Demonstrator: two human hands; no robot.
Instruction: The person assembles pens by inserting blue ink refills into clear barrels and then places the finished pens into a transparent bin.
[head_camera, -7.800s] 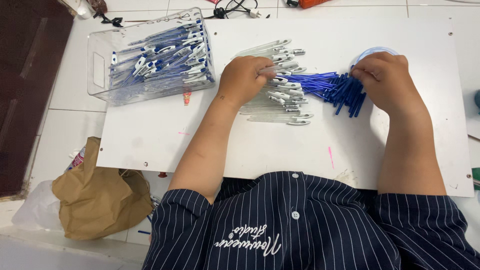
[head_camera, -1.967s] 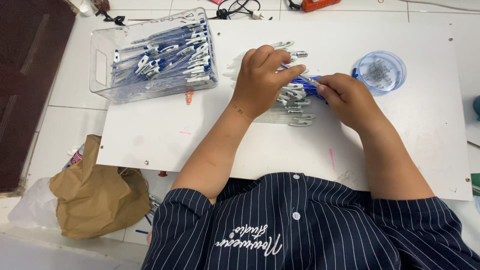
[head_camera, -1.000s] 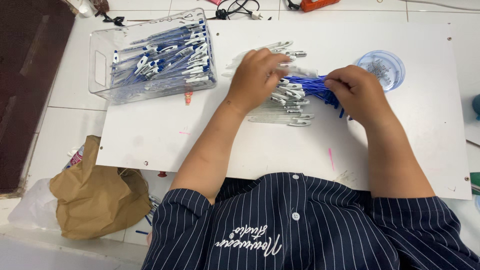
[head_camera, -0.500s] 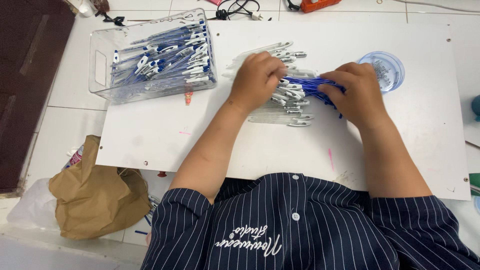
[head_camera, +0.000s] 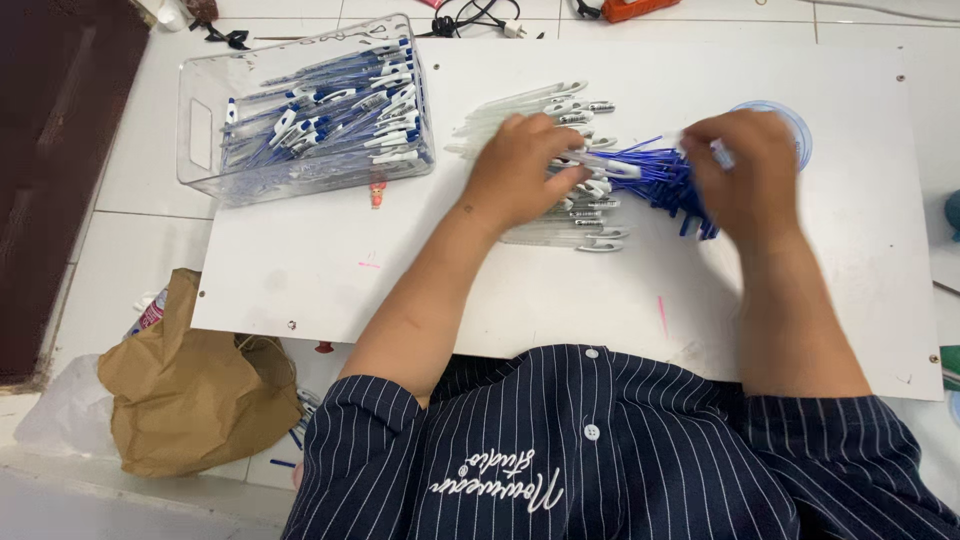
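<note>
1. Head view: since half a second ago the right hand (head_camera: 745, 180) has drawn rightward off the blue refills (head_camera: 665, 180), blurred, pinching something small I cannot identify.
2. The left hand (head_camera: 520, 175) pinches one clear pen barrel (head_camera: 600, 165), lying left to right, clip end rightward.
3. The clear bin (head_camera: 300, 115) holds many finished pens; a pile of barrels (head_camera: 540, 110) remains on the white board (head_camera: 400, 260).

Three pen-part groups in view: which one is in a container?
The assembled blue-and-white pens, in the clear plastic bin at upper left. The clear barrels and blue refills lie loose on the white board.
</note>
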